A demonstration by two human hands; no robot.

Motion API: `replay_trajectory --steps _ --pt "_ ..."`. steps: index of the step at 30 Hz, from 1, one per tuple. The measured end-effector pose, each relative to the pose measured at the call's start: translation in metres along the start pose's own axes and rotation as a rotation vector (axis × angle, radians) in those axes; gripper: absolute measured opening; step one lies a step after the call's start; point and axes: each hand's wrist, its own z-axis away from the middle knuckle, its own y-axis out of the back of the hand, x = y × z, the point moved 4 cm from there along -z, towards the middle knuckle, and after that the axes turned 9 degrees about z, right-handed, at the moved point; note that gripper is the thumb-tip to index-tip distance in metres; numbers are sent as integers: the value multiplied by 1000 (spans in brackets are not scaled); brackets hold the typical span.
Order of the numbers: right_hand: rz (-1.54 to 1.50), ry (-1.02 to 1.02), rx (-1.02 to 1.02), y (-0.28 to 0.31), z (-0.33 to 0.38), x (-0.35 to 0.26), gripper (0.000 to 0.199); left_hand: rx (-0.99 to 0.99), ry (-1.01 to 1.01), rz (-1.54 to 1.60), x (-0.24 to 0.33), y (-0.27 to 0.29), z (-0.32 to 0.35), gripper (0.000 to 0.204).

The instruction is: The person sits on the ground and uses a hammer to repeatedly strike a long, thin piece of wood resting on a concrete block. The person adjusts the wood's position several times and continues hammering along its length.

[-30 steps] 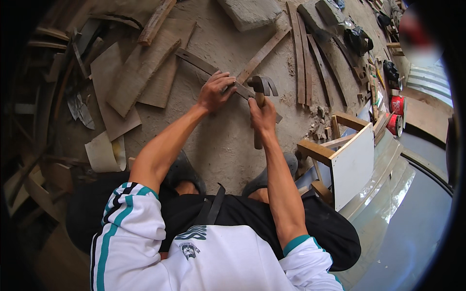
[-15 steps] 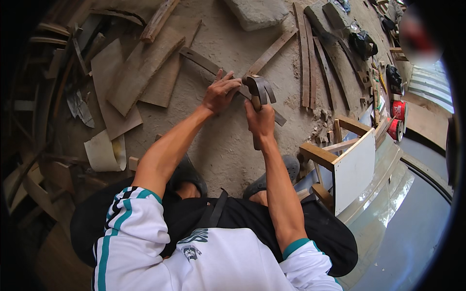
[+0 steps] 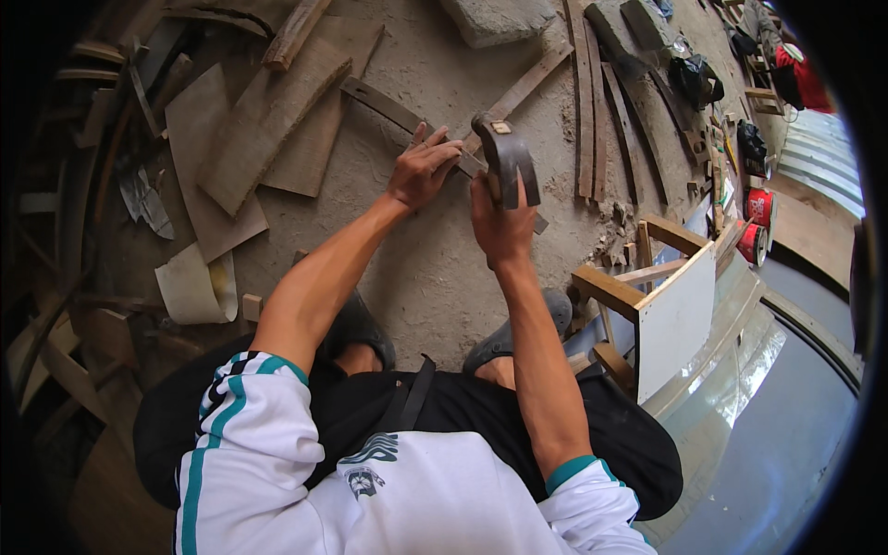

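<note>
The right hand (image 3: 499, 222) grips a hammer (image 3: 507, 157) while, at its ten o'clock, the left hand (image 3: 421, 171) presses a wooden strip (image 3: 388, 106) down.

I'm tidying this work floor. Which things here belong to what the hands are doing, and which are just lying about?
In use:
- hammer, gripped in the right hand
- wooden strip, pressed down by the left hand

Lying about:
- flat boards
- concrete block
- long slats
- red cans
- small wooden frame with a white panel
</note>
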Motion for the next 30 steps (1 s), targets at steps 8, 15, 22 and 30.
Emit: replay_trajectory --steps 8,15,22,30 --pt "70 -236 -203 -10 1 18 18 9 5 -24 -2 2 1 12" --pt "149 -186 -221 -17 6 22 18 7 13 -30 -1 1 -1 12" --pt "-64 -9 16 -6 1 2 18 16 9 -27 -3 0 1 11" --pt "52 -290 -255 -9 1 16 22 -9 0 -16 -5 1 2 12"
